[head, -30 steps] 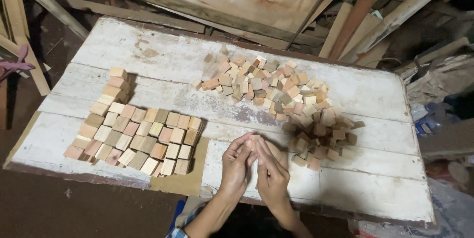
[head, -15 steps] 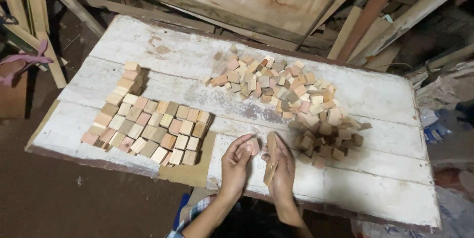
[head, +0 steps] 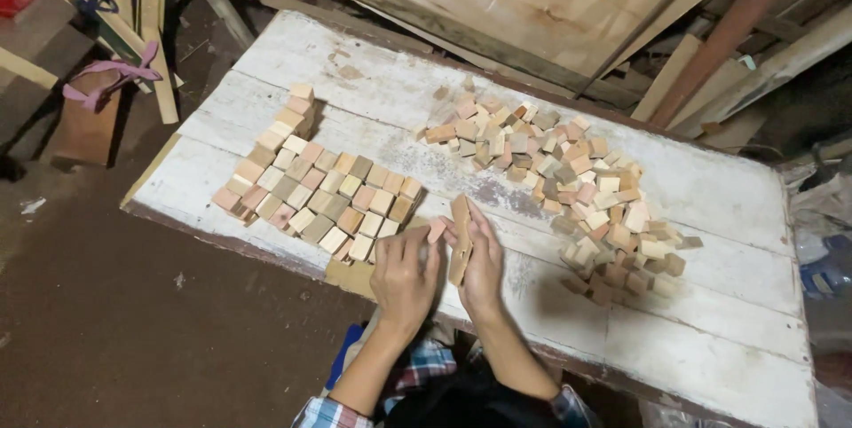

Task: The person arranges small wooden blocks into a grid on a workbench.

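My left hand point(head: 404, 275) rests on the white plank table point(head: 710, 188), fingers curled over a small wooden block point(head: 436, 230) next to the neat grid of arranged blocks point(head: 319, 193). My right hand point(head: 484, 264) presses against a row of wooden blocks point(head: 460, 237) stood up on edge between both hands. A loose heap of small wooden blocks point(head: 568, 180) spreads across the table's right half.
A large plywood sheet point(head: 532, 2) leans behind the table. Wooden slats point(head: 146, 20) and a pink strap point(head: 115, 82) lie on the left. Boards and a reddish pole point(head: 728, 33) lean at the back right. Brown dirt floor point(head: 133, 321) lies to the left.
Both hands have shifted left toward the arranged grid, carrying the upright row of blocks between them. The camera has also moved, so the table sits further right.
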